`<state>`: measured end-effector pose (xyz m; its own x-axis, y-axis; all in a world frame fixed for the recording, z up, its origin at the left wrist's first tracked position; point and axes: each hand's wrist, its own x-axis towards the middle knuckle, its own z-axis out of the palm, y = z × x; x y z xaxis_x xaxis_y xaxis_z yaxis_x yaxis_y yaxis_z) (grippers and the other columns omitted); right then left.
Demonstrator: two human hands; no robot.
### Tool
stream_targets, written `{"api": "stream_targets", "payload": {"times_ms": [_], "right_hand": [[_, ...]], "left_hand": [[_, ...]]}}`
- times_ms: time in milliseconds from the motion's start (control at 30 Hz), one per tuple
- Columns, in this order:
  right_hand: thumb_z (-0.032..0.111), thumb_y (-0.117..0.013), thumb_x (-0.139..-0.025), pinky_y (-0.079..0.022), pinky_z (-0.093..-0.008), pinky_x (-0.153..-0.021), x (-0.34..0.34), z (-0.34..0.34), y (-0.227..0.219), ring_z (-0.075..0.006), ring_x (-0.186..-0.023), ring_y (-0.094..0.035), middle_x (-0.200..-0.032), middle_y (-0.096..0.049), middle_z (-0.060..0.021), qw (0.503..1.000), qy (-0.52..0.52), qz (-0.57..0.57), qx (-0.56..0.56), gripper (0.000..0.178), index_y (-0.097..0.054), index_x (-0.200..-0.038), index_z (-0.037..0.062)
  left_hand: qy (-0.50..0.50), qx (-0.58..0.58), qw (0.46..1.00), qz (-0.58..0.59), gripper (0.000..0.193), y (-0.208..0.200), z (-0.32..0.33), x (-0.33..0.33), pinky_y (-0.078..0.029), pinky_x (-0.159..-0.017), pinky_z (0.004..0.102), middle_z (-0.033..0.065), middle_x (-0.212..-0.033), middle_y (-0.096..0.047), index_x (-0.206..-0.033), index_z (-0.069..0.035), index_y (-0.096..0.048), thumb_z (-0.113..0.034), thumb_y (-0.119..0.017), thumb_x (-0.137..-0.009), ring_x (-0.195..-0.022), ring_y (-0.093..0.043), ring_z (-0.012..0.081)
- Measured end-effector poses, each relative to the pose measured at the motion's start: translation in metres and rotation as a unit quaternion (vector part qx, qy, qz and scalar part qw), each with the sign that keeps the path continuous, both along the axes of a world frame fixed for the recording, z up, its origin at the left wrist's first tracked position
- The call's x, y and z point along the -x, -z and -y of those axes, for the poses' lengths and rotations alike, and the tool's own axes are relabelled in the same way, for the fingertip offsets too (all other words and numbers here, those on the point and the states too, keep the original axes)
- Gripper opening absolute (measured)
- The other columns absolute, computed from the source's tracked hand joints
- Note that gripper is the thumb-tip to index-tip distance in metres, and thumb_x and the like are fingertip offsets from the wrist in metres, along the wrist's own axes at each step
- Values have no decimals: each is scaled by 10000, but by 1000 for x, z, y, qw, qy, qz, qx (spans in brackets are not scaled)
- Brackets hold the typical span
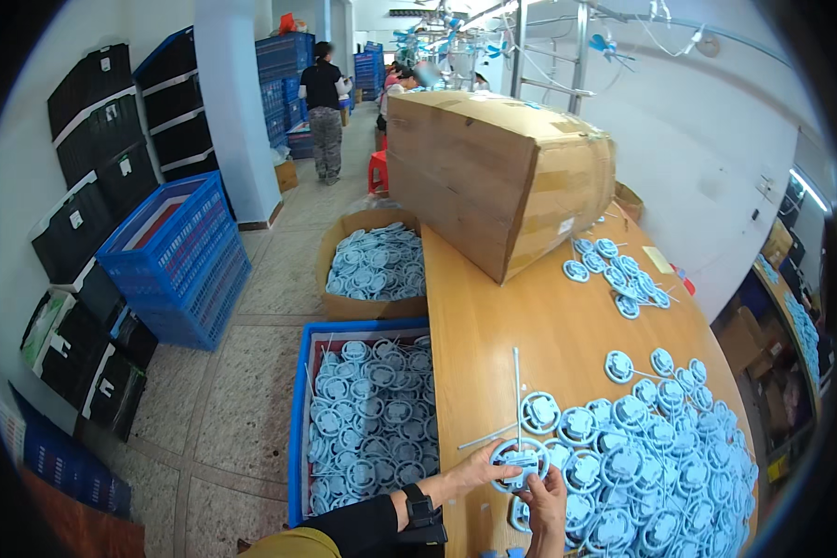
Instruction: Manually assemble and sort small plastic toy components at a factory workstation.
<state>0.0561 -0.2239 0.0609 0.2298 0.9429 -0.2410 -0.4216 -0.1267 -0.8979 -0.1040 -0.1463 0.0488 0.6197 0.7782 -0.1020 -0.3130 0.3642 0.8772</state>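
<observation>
Both my hands pinch one pale-blue plastic ring over the table edge: left hand on its rim, right hand beneath. It looks light and stiff, its white stem probably snappable; I'd grip the rim.

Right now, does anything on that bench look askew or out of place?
Yes: the big cardboard box lies tipped on its side at the far end of the wooden bench, overhanging the left edge above a carton of round parts. Otherwise both hands, left hand and right hand, hold one round blue part.
</observation>
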Motion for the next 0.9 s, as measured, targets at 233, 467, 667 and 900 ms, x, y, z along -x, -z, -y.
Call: {"api": "stream_targets", "payload": {"times_ms": [233,467,667,900], "right_hand": [[105,-583,-885,-526,-290,-692,-11,75,-20,-161,-914,-614,-1054,-609,-60,988,150,2,36,310,-522,-1184,44],[157,-687,-866,-510,-255,-691,-18,116,-13,-97,-787,-593,-930,-609,-21,983,180,-25,-5,309,-524,-1100,37],[181,-701,-862,-562,-296,-709,-11,176,-8,-138,-819,-637,-958,-627,-61,968,241,-64,-26,317,-492,-1059,48],[196,-708,-856,-539,-301,-752,25,249,16,-136,-895,-618,-1025,-621,-76,964,265,-31,-8,448,-472,-1203,38]], "left_hand": [[-26,-277,947,-160,696,13,66,-42,-486,-854,361,202,-1093,-591,-1293,-6,-430,-283,-775,-756,-1018,-597,257],[87,-217,967,-102,566,-25,86,-51,-491,-857,307,104,-1119,-535,-1238,-6,-413,-106,-729,-779,-1031,-555,164],[171,-291,924,-180,545,-41,130,-60,-505,-800,308,122,-1040,-572,-1153,9,-439,-138,-767,-742,-979,-584,172],[236,-181,949,-102,526,1,179,-40,-540,-698,281,95,-1074,-570,-1239,-25,-435,-139,-718,-810,-891,-608,151]]}}
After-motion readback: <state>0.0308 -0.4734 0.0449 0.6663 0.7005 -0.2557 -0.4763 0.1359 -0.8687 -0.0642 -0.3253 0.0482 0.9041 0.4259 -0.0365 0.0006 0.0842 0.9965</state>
